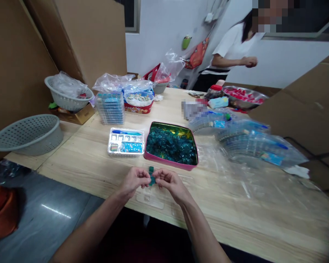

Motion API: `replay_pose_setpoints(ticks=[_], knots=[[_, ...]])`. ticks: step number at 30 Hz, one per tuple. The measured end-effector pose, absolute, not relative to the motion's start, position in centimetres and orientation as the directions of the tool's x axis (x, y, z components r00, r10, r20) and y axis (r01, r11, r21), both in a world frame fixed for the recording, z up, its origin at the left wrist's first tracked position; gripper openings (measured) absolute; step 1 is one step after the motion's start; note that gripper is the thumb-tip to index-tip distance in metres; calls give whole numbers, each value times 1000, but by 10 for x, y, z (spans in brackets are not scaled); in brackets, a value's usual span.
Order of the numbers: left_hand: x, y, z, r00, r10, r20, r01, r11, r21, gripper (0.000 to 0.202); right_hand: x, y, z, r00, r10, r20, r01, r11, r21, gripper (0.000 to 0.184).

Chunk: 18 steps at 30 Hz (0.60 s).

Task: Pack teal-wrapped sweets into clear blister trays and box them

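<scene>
As a small teal piece (152, 176) sits pinched between the fingers (145, 174) of the left hand (133, 181) and right hand (170, 182), both hands hover over the desk (79, 171). A pink tin (167, 162) heaped with teal pieces (171, 144) lies near at 12 o'clock, a foil tray (126, 154) at 11, and clear bags (257, 146) at 2.

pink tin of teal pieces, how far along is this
Looks done: a stack of clear blue-filled trays on the far side of the table, and bagged packs to the right. In hand: a small teal piece pinched between the left hand and right hand. Left: the pink tin holds a large heap of teal pieces.
</scene>
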<state>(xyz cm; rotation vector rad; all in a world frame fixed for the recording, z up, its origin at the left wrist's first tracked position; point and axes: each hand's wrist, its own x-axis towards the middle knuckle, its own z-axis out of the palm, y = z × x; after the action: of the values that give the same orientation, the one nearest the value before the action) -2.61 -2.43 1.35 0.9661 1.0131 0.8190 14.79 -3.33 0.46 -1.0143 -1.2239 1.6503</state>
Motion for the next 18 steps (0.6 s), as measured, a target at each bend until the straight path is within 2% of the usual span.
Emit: replay_pose_setpoints(ticks=[7,12,18], knots=[[-30,-30,3,336,881,-332,-105,385,917,12,139,-43,-7,-387,881,-274,-243,-384,-891,29],[-30,-33,-1,320,874,-366,-164,431,887,16,133,-47,-7,-360,900,-247,-296,-361,-884,28],[-29,-37,5,322,892,-318,-308,416,855,22,127,-49,-7,-270,923,-274,-404,-366,-838,29]])
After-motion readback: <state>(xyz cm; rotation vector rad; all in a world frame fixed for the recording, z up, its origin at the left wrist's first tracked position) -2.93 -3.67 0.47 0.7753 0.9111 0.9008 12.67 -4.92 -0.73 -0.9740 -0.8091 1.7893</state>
